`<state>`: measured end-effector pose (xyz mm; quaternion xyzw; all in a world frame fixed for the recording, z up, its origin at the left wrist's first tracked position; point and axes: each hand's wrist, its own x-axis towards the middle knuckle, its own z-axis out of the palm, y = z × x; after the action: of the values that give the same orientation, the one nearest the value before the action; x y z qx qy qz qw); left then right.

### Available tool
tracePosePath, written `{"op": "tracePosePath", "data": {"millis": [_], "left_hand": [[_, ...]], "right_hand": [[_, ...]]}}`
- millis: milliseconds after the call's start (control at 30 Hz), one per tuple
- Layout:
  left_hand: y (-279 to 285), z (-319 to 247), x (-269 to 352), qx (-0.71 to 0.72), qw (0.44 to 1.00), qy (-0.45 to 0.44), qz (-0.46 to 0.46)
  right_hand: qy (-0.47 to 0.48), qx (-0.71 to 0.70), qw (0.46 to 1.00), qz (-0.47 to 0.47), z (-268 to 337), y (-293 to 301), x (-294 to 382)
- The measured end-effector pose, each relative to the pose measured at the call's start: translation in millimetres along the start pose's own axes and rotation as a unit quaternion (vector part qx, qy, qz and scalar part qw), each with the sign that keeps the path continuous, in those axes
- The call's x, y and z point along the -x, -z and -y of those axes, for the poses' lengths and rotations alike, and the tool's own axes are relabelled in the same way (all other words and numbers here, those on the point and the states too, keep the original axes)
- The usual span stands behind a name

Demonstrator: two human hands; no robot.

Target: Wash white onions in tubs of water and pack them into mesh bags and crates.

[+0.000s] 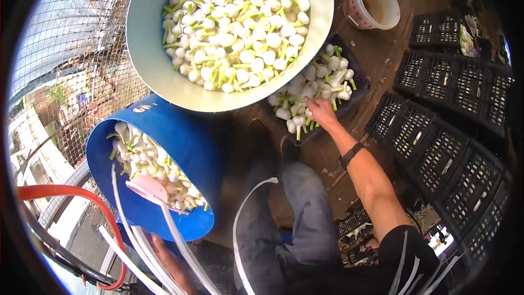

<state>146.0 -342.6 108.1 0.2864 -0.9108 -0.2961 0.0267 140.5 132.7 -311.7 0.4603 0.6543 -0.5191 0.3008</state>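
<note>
My right hand (321,111) reaches into a black plastic crate (355,100) and touches the trimmed white garlic bulbs (327,86) in it. Its fingers are curled, and whether a bulb is inside them cannot be seen. My left hand (168,260) is low in the view, partly behind white strips (149,254), with its grip hidden. Just above it lies a tilted blue barrel (163,108) with garlic bulbs (141,151) inside. A pink slotted scoop or strainer (148,188) rests on those bulbs. Ahead stands a large cream tub (151,65) full of garlic bulbs (237,28) in water.
A white bucket (387,12) with red print stands on the wooden floor (370,55). Black ventilated crates (442,151) line the right side. Wire mesh (82,49) bounds the left, near a curved red band (90,200). My knees (305,184) are beneath the crate.
</note>
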Motion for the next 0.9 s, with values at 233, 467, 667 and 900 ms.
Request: {"op": "tracePosePath", "data": {"millis": [233, 467, 667, 900], "left_hand": [[-109, -44, 96, 0.105, 0.93, 0.177, 0.304], [-213, -42, 148, 0.19, 0.9, 0.288, 0.268], [-254, -70, 177, 0.156, 0.899, 0.299, 0.281], [-292, -35, 176, 0.136, 0.877, 0.325, 0.327]], "right_hand": [[0.165, 0.309, 0.928, -0.125, -18, 65, -50], [0.257, 0.271, 0.922, -0.108, -66, 76, -111], [0.259, 0.231, 0.934, -0.083, -75, 92, -102], [0.303, 0.32, 0.897, -0.028, -79, 90, -98]]}}
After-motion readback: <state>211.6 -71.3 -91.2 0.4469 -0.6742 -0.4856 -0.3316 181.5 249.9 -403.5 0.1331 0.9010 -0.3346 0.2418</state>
